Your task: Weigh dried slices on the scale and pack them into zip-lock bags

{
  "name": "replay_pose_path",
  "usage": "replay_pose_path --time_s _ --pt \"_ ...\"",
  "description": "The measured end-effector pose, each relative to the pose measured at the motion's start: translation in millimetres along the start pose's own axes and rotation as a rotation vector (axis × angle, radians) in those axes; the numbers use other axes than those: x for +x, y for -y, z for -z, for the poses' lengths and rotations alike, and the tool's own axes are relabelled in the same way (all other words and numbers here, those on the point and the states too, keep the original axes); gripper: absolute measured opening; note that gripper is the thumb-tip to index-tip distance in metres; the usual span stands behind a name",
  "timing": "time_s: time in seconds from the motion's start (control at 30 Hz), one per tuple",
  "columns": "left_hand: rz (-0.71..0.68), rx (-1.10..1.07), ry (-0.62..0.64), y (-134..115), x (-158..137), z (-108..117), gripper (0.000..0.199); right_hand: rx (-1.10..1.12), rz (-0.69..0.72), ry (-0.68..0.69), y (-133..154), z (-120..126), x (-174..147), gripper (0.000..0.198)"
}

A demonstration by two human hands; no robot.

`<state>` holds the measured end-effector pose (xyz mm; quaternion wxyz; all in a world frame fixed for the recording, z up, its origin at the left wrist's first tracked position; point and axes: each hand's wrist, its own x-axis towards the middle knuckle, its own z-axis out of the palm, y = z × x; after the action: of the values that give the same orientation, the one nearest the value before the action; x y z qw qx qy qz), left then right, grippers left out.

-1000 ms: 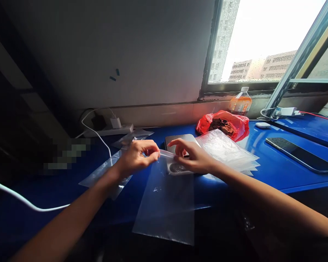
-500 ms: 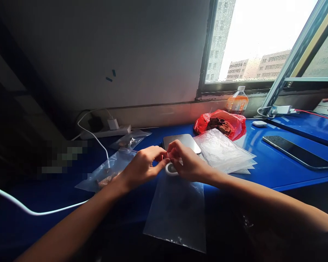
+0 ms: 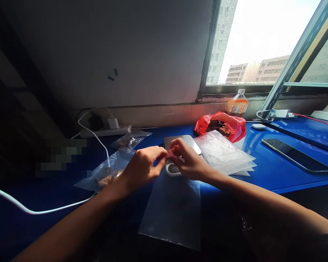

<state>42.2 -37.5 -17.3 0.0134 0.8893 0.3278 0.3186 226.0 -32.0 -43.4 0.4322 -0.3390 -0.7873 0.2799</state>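
Note:
My left hand [image 3: 147,163] and my right hand [image 3: 187,158] meet at the middle, thumbs and fingers pinched together at the top of a clear plastic bag [image 3: 172,214]. The bag hangs down below them, looking flat. Just under my fingers shows a white ring shape [image 3: 168,171]; whether it belongs to the bag I cannot tell. Directly behind my hands lies a flat silver-topped device [image 3: 190,142], partly covered by them. By my left forearm rests a filled clear bag [image 3: 105,180] with brownish pieces inside.
A stack of clear bags [image 3: 224,153] lies right of my hands. Behind it are an open red plastic bag [image 3: 239,127] of dark brown material and a bottle [image 3: 237,103]. A phone [image 3: 295,154] lies right; a power strip [image 3: 123,130] and white cable [image 3: 35,212] are left.
The lower end of the hanging bag has swung slightly left. My hands stay together, with a small shift of the fingers. The view has tilted a little.

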Motion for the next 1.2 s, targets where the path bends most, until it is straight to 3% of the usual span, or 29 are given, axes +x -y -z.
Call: replay_pose_path --time_s 0.33,0.6,0.83,1.0,1.07,1.2 --pt "-0.063 0.010 -0.335 2 6 23 0.009 -0.094 0.035 -0.146 7 23 12 0.012" --pt "-0.067 -0.012 -0.462 10 2 38 0.008 -0.169 0.085 -0.135 7 48 20 0.008" --pt "0.066 -0.195 -0.423 20 4 31 0.003 -0.332 0.141 -0.259 0 57 22 0.017" --pt "0.176 -0.310 -0.583 29 7 37 0.005 -0.506 0.039 -0.485 -12 80 24 0.024" --pt "0.232 -0.351 -0.625 32 8 37 0.006 -0.357 -0.009 -0.428 -12 81 22 0.022" --pt "0.262 -0.374 -0.601 31 8 30 0.008 0.109 0.002 -0.064 2 55 14 0.036"
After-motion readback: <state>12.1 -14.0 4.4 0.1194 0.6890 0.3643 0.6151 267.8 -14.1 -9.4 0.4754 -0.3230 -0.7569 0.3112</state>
